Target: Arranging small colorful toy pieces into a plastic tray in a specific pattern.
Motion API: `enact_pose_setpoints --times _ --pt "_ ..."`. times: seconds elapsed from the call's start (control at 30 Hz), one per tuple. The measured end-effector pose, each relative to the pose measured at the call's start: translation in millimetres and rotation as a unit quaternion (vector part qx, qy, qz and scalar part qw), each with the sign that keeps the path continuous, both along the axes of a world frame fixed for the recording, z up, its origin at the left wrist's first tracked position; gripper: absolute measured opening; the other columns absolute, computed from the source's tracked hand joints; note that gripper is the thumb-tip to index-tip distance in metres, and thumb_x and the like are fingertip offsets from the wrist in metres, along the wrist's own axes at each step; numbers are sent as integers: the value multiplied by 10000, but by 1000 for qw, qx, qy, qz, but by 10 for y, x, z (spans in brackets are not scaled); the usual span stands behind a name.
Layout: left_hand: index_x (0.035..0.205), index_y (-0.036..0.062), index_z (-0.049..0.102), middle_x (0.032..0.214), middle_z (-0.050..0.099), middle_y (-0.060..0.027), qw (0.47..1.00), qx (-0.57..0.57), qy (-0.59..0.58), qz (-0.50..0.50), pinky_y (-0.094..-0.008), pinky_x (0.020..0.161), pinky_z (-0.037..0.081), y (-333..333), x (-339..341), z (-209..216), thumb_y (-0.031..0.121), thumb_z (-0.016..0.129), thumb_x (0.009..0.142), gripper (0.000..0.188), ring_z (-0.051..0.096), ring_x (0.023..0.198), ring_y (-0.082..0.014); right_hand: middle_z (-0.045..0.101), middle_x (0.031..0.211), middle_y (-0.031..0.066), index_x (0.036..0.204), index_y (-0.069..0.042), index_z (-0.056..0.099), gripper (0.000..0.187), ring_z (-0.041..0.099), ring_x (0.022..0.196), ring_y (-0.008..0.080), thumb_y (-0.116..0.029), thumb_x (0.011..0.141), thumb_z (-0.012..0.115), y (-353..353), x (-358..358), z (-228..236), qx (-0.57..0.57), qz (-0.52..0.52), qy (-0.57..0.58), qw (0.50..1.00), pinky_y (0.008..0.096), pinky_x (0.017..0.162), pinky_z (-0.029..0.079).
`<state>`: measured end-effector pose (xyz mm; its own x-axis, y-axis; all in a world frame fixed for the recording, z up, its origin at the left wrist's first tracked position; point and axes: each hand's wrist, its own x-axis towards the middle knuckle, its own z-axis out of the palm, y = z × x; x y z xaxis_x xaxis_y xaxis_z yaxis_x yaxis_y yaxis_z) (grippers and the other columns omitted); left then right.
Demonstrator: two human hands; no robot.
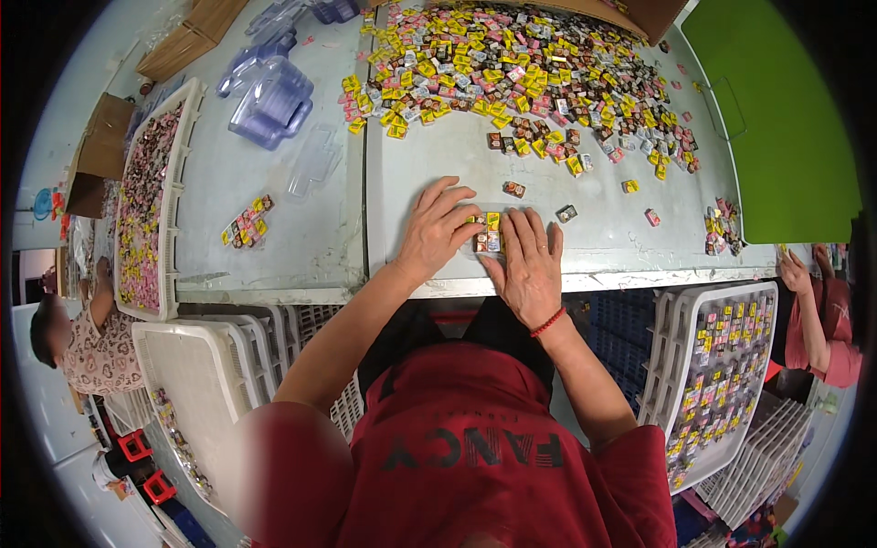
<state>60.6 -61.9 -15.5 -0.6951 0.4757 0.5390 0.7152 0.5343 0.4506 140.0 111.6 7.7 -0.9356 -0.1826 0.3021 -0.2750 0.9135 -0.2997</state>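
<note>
At the table's front edge, a small clear plastic tray (488, 245) holds a block of little printed boxes (487, 228), yellow, brown and white. My left hand (431, 226) closes on the tray's left side, with thumb and fingertips against the boxes and the index finger stretched beyond. My right hand (533, 265) covers the right side, its fingers lying along the boxes and its thumb at the near edge. The right fingers hide part of the tray. A loose brown box (513, 189) lies just beyond the tray, and a dark box (566, 214) lies right of my right hand.
A large heap of small boxes (512, 68) spreads over the far table. Clear trays (271, 102) and a filled pack (247, 222) lie left, beside a full white crate (190, 137). A green panel (776, 119) borders the right. Racks (763, 292) stand below; other people work on both sides.
</note>
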Motion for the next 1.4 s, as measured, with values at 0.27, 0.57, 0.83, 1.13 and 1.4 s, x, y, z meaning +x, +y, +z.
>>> enact_pose_setpoints --times 0.27,0.57,0.83,1.13,1.4 --pt "961 94 671 1125 602 -64 991 57 -106 58 -431 988 365 109 10 -24 156 686 793 180 474 1183 -313 477 1352 135 1289 11 501 586 393 1308 314 -323 837 667 -20 -9 12 9 -5 -4 1000 558 1051 280" --pt "1078 35 636 1100 617 -147 960 165 -191 120 -374 791 494 25 66 259 150 644 870 237 612 1000 -288 449 1337 195 1315 69 429 632 391 1287 354 -282 842 657 13 -10 -2 -44 13 18 999 566 1033 298" --pt "1240 -62 516 1086 642 -186 745 267 -601 113 -291 731 547 -337 616 451 198 532 977 370 668 913 -211 566 1210 252 1250 39 508 354 568 1110 390 -74 919 555 328 -64 36 -155 -64 21 986 415 918 481" --pt "1267 -33 503 1126 630 -186 636 360 -670 132 -326 811 529 -40 535 483 309 522 981 446 661 970 -252 687 902 155 1150 29 591 260 670 657 226 -86 918 571 505 -316 -180 -199 -141 -65 968 328 608 520" --pt "1142 -22 569 958 650 -123 668 344 -646 135 -282 637 541 8 381 305 273 519 983 339 680 792 -195 677 842 113 1131 3 615 263 625 583 162 -84 884 633 388 -266 -150 -243 -142 -55 958 283 547 492"
